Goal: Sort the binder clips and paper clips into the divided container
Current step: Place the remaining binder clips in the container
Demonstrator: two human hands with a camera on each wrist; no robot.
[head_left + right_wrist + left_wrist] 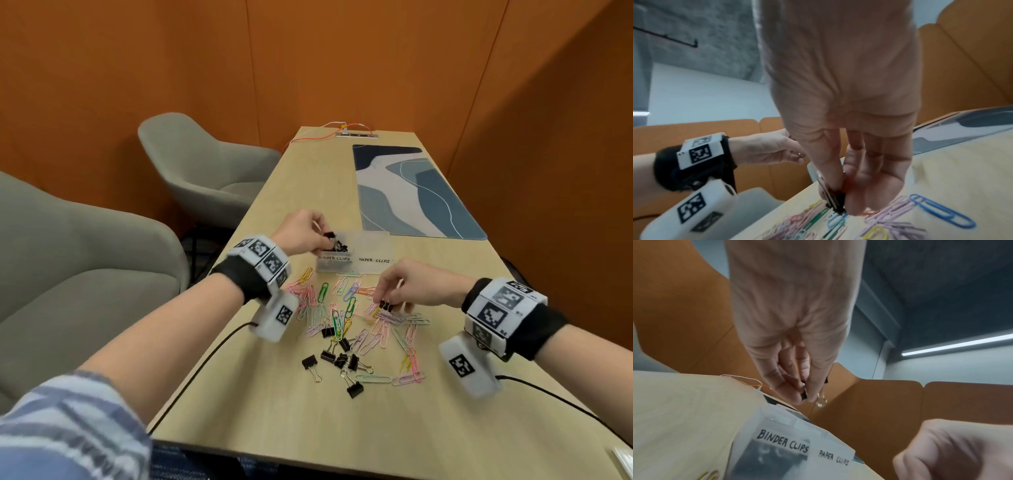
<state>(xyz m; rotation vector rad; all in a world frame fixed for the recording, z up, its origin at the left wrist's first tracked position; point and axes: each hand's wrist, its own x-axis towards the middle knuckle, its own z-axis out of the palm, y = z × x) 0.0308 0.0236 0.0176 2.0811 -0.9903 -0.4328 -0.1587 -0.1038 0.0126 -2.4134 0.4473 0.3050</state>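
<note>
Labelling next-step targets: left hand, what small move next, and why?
Probably release: the left hand pinches a black binder clip right over the translucent divided container's "BINDER CLIPS" side, which already holds black clips.

Orange walls [342, 61] (panelled), grey armchairs [205, 164], wooden table [274, 411].

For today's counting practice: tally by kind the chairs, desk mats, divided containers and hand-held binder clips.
Grey upholstered armchairs: 2
Blue patterned desk mat: 1
Clear plastic divided container: 1
Black binder clips, hand-held: 2
Total: 6
</note>
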